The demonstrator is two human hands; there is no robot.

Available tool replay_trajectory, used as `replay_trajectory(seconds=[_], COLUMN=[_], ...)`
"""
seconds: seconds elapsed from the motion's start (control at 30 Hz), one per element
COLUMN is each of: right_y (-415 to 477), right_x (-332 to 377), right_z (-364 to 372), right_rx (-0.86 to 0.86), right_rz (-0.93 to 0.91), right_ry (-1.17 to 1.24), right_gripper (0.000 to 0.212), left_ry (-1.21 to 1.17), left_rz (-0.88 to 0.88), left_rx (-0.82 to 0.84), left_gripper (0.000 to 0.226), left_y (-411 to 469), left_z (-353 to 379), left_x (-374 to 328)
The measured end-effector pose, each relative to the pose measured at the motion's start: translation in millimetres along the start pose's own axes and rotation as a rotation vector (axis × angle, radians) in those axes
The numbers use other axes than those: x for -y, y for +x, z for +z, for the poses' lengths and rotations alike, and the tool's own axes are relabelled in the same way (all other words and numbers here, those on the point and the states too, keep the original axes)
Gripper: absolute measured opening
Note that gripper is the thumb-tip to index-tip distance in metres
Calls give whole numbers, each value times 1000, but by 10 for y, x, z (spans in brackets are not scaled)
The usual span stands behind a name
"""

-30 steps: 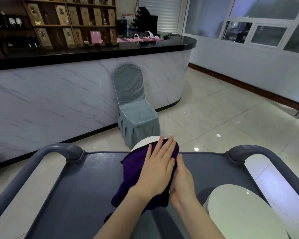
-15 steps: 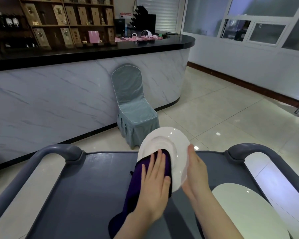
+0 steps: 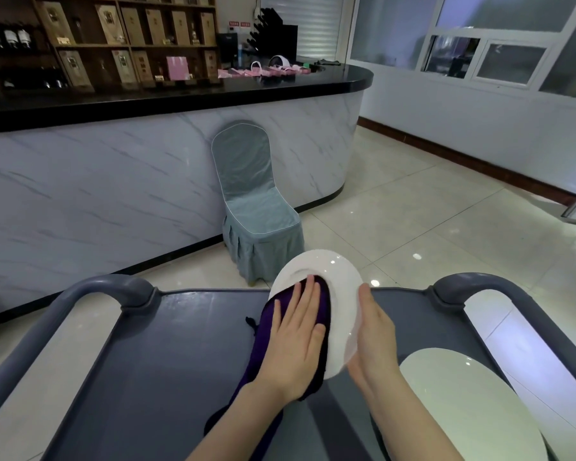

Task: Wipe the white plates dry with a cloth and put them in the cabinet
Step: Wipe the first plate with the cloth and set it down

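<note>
- The left hand [image 3: 296, 341] lies flat, fingers straight, and presses the purple cloth [image 3: 267, 327] against the face of a white plate [image 3: 340, 284], which stands on edge above the grey cart [image 3: 180, 361].
- The right hand [image 3: 376, 341] braces the plate at its right rim with the thumb straight along the edge. Its fingers are hidden behind the plate, so I cannot tell whether they curl round it.
- A second ago the cloth and left hand covered nearly the whole plate, and only a sliver of white showed. Now the cloth sits on the lower left half, while the upper face and right rim are bare and shining.
- Over the last half second little has shifted. The plate keeps its tilt toward me, and the left hand has crept slightly up the face.
- I read this as wiping in mid-stroke. The front of this plate is getting its pass, and putting it away is a step not yet begun.
- Plates: two in view. One is in hand and the second plate [image 3: 463, 400] lies flat on the cart at lower right; I cannot say whether more sit beneath it.
- Cloths: one. Hands: two, both on the job.
- Cart: one. Covered chair [image 3: 253, 201]: one, standing against the marble counter [image 3: 113, 181].
- I cannot pick out a cabinet for the plates from here.
</note>
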State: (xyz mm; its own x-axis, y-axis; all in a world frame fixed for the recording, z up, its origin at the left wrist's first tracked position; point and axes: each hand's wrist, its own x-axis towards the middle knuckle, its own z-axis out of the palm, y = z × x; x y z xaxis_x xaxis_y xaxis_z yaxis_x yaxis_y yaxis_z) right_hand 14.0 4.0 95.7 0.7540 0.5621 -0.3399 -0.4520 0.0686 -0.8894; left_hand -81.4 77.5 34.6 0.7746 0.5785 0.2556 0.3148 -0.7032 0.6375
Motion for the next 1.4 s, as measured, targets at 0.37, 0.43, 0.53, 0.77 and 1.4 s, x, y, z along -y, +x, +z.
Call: replay_trajectory(seconds=[0.37,0.43,0.53,0.77,1.4], right_y=[-98,-70,-10,55,-39], right_x=[-65,-8,113,96,-179], right_z=[-6,-56,-107,-89,-633], right_rx=[8,0,-20,-145,-135], right_rz=[57,23,-39,-64,-164], right_ry=[-47,-32,3,95,-222], right_gripper=[34,34,35,33,53], left_ry=[-20,-142,-396,-431,-400], left_rz=[21,-71,-225,-235,-144], left_rx=[-67,-95,-96,-200,-109], left_gripper=[51,52,55,56,48], left_y=[409,327,90,-243,536], left_z=[-212,-189,-48,575,532], left_x=[121,266,387,-42,-519])
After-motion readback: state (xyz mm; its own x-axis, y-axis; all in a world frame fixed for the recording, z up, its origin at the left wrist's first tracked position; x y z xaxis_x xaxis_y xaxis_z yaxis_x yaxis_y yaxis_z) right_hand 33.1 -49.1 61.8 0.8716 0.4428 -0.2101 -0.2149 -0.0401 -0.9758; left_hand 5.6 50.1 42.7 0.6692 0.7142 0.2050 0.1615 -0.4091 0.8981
